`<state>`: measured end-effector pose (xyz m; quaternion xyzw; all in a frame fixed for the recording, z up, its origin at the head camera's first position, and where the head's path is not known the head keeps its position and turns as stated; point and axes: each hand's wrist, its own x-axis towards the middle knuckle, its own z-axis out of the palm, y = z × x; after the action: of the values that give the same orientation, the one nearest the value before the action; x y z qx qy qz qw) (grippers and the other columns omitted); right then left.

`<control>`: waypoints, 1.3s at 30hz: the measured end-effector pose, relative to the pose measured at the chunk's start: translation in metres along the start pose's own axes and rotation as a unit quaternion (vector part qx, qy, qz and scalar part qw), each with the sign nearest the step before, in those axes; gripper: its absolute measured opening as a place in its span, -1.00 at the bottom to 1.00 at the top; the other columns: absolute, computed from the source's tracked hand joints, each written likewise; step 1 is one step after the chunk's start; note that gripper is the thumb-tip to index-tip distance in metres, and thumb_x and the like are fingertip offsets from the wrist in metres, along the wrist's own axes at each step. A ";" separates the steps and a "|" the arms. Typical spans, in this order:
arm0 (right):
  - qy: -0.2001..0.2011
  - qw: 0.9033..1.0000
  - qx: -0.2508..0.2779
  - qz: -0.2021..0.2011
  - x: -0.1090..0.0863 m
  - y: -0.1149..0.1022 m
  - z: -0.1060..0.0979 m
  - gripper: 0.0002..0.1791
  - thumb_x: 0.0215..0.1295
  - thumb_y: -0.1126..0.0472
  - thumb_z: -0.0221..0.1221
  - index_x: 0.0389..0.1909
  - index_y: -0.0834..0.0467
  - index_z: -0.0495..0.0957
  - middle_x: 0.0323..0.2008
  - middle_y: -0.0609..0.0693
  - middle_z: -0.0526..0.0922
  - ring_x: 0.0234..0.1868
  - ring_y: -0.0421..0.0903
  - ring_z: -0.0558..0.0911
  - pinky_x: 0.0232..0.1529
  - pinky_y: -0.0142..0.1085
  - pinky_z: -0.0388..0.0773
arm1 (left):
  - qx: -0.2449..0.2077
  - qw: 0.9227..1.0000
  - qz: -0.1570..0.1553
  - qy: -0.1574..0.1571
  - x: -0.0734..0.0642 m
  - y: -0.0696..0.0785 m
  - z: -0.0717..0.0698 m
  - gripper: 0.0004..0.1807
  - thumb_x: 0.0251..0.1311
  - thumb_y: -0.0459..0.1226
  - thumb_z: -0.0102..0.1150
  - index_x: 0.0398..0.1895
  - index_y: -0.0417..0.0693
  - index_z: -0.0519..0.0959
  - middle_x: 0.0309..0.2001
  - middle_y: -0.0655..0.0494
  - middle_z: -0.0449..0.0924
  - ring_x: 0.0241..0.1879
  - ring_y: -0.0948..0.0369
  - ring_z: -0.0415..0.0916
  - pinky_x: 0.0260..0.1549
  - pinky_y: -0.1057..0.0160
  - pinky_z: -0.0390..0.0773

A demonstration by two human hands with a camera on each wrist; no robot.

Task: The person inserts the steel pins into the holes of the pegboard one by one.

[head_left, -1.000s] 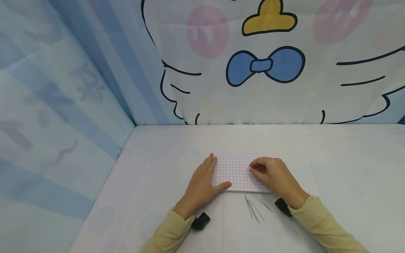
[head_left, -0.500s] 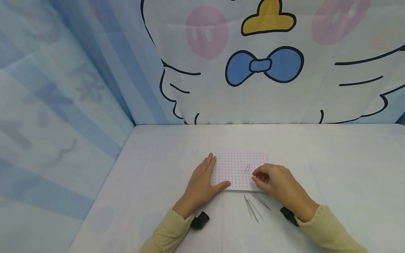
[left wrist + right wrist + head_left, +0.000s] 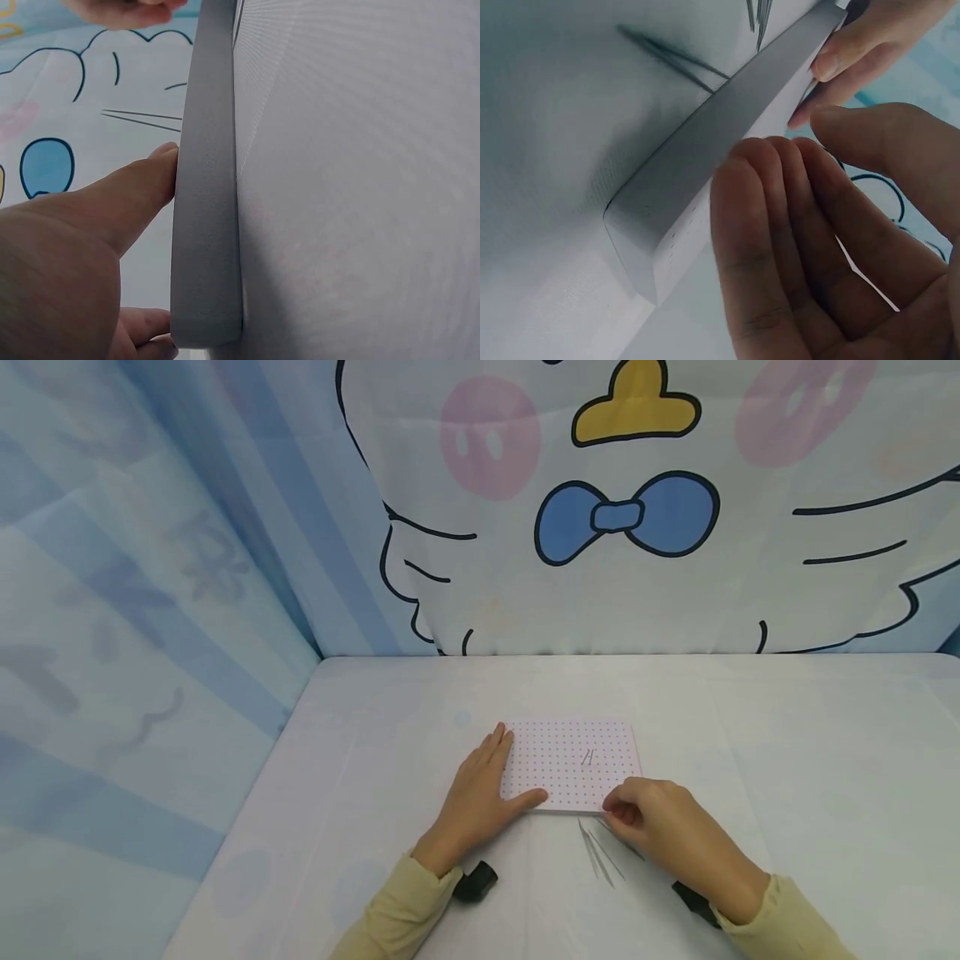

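Observation:
A white board with a grid of small holes [image 3: 555, 777] lies on the table. Two thin metal sticks [image 3: 142, 119] stand up out of its face, right of the middle in the head view. My left hand [image 3: 480, 789] rests on the board's left side, fingers straight along the edge and thumb over the front left corner. My right hand [image 3: 660, 818] is at the front right corner, its fingers loosely bent. In the right wrist view, thumb and fingertips are apart with nothing between them. Close under this hand lie two more sticks [image 3: 676, 58], partly hidden in the head view.
Several loose thin metal sticks [image 3: 597, 856] lie in front of the board. A white cloth [image 3: 787, 735] covers the table. Behind it hangs a cartoon-printed curtain [image 3: 675, 602], and a blue patterned curtain [image 3: 150, 693] hangs at the left.
My right hand has let go of the stick standing in the board and moved toward me, down to the front right corner. My left hand has stayed in place.

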<state>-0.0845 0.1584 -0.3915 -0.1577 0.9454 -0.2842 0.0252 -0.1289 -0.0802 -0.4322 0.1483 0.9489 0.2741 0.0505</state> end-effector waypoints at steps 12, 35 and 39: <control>-0.048 0.999 -0.008 0.020 -0.005 0.004 0.006 -0.94 0.10 0.33 0.40 -0.51 0.14 0.73 -0.53 -0.16 0.66 -0.52 -0.33 0.49 -0.50 -0.45 0.50 | 0.004 1.000 0.002 0.003 0.001 -0.001 0.000 0.07 0.17 0.23 0.24 0.56 -0.18 0.06 0.59 -0.01 -0.09 0.56 0.01 -0.08 0.49 -0.05 0.05; -0.053 0.998 -0.030 0.019 -0.007 0.011 0.015 -0.81 0.04 0.39 0.37 -0.63 0.10 0.63 -0.64 -0.19 0.57 -0.60 -0.33 0.44 -0.57 -0.45 0.44 | -0.002 1.000 -0.001 0.002 0.001 0.000 0.000 0.06 0.18 0.23 0.23 0.57 -0.14 0.04 0.60 0.00 -0.10 0.57 0.02 -0.09 0.49 -0.05 0.04; -0.040 0.998 -0.046 0.011 -0.010 0.009 0.016 -0.79 0.03 0.41 0.34 -0.66 0.09 0.59 -0.68 -0.20 0.49 -0.62 -0.31 0.38 -0.60 -0.46 0.37 | -0.002 1.000 -0.003 -0.001 0.001 0.000 0.000 0.06 0.18 0.23 0.23 0.57 -0.15 0.04 0.60 0.00 -0.10 0.57 0.02 -0.09 0.49 -0.05 0.03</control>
<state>-0.0758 0.1600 -0.4106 -0.1596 0.9574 -0.2332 0.0590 -0.1295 -0.0801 -0.4319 0.1458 0.9487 0.2754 0.0528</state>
